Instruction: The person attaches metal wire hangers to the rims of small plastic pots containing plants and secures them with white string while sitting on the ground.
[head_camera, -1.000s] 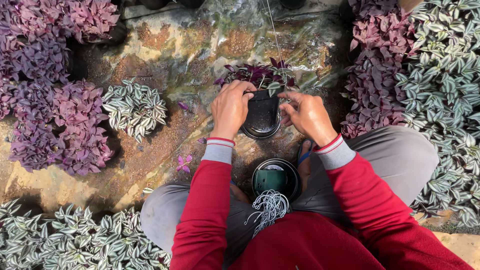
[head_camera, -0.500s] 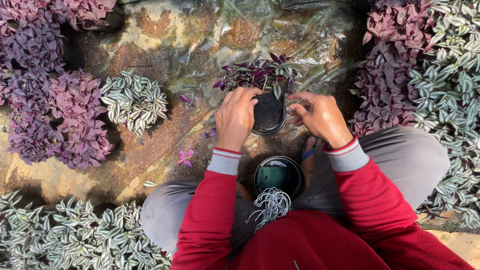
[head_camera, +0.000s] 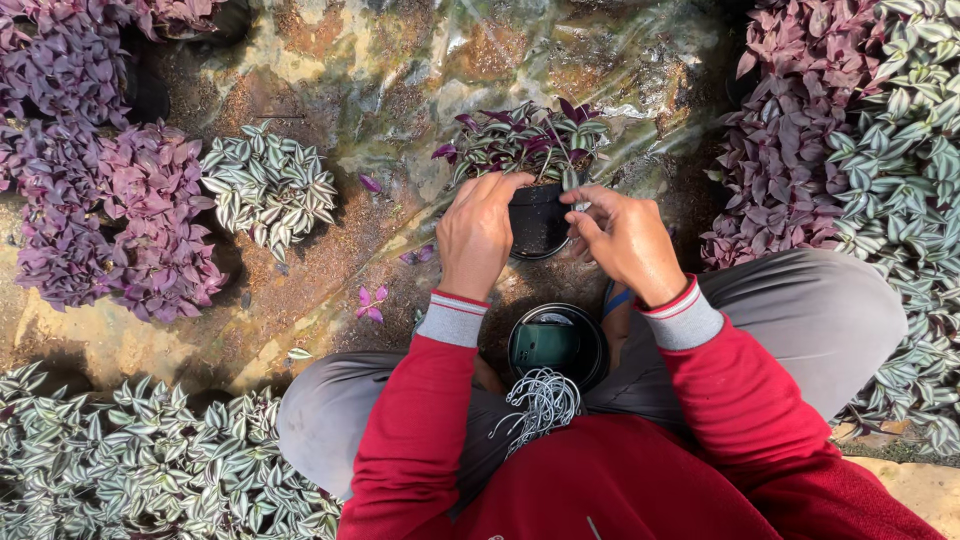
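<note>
Both hands on a small potted plant, centre of frame, above the lap.

Left hand (head_camera: 477, 235) and right hand (head_camera: 625, 240) curled their fingers around the rim of a small round black plastic pot (head_camera: 538, 218) holding purple-and-green striped foliage (head_camera: 525, 140); the pot's sides were largely hidden by the hands. Below it, between the knees, sat a second black round pot (head_camera: 557, 345) with a dark green object inside, hard to identify. A bundle of white wire hooks (head_camera: 540, 400) lay at the lower centre. Silver-striped plants (head_camera: 268, 185) stood at upper left.
</note>
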